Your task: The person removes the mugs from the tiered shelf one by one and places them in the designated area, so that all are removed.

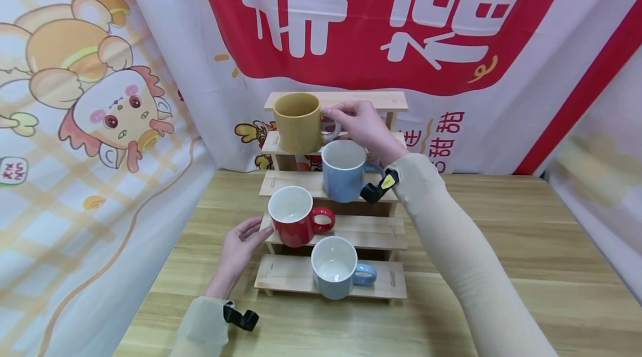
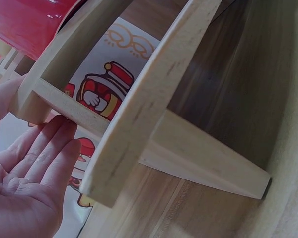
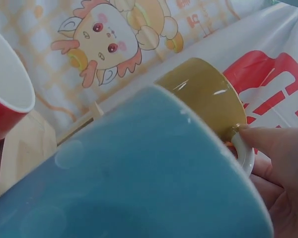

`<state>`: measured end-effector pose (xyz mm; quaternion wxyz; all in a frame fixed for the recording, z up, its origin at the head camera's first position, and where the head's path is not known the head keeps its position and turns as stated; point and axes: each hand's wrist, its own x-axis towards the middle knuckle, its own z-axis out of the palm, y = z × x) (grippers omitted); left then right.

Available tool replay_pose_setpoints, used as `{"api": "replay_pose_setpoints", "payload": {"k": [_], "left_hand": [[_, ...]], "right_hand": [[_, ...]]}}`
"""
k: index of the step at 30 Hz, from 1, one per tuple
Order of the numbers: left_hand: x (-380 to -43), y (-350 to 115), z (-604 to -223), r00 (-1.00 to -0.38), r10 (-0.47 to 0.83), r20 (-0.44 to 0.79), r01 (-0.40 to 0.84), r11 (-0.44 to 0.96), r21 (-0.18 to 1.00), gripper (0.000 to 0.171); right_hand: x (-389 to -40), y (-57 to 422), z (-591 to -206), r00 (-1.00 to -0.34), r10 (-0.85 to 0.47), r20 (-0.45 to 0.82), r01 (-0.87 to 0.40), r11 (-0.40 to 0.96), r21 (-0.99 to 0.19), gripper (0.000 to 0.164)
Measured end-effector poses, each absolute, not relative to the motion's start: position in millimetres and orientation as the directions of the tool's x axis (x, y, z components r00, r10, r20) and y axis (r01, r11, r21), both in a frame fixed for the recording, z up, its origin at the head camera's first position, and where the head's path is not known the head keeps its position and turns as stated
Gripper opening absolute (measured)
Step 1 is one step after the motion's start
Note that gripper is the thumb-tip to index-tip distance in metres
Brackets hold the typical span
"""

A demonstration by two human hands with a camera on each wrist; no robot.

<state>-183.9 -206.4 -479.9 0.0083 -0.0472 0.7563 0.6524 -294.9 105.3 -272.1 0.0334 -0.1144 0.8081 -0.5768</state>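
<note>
My right hand (image 1: 362, 123) pinches the pale handle of a yellow mug (image 1: 298, 123) between thumb and fingers, at the upper left of a tiered wooden stand (image 1: 368, 231). In the right wrist view, that mug (image 3: 203, 91) appears behind a large blue mug. At the stand's left edge my left hand (image 1: 241, 248) holds the end of a board, beside a red mug (image 1: 293, 231). The left wrist view shows the thumb over this board end (image 2: 27, 106) and the fingers beneath it.
A blue mug (image 1: 343, 173) sits on the middle tier, close under the right wrist. On the lowest tier stands a light blue mug (image 1: 333, 273), handle to the right. The stand rests on a wood-grain table (image 1: 491, 223), with printed cloth (image 1: 210, 117) behind and at both sides.
</note>
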Motion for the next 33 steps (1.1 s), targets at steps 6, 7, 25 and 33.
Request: {"api": "replay_pose_setpoints", "payload": {"k": [6, 7, 25, 33], "left_hand": [[-184, -206, -479, -0.995, -0.061, -0.075, -0.082, 0.130, 0.988, 0.058], [-184, -206, -479, -0.995, -0.060, -0.074, -0.081, 0.130, 0.988, 0.059], [-183, -207, -480, -0.995, -0.064, -0.079, -0.088, 0.150, 0.985, 0.063], [-184, -209, -480, -0.994, -0.074, -0.076, -0.086, 0.154, 0.984, 0.063]], "right_hand": [[-296, 108, -270, -0.969, -0.248, 0.023, -0.100, 0.301, -0.948, 0.033], [-296, 108, -270, -0.966, -0.256, 0.021, -0.100, 0.300, -0.949, 0.033], [-292, 108, -276, -0.949, -0.289, 0.127, -0.203, 0.251, -0.947, 0.033], [-280, 116, -257, -0.951, -0.239, 0.197, -0.240, 0.167, -0.956, 0.030]]}}
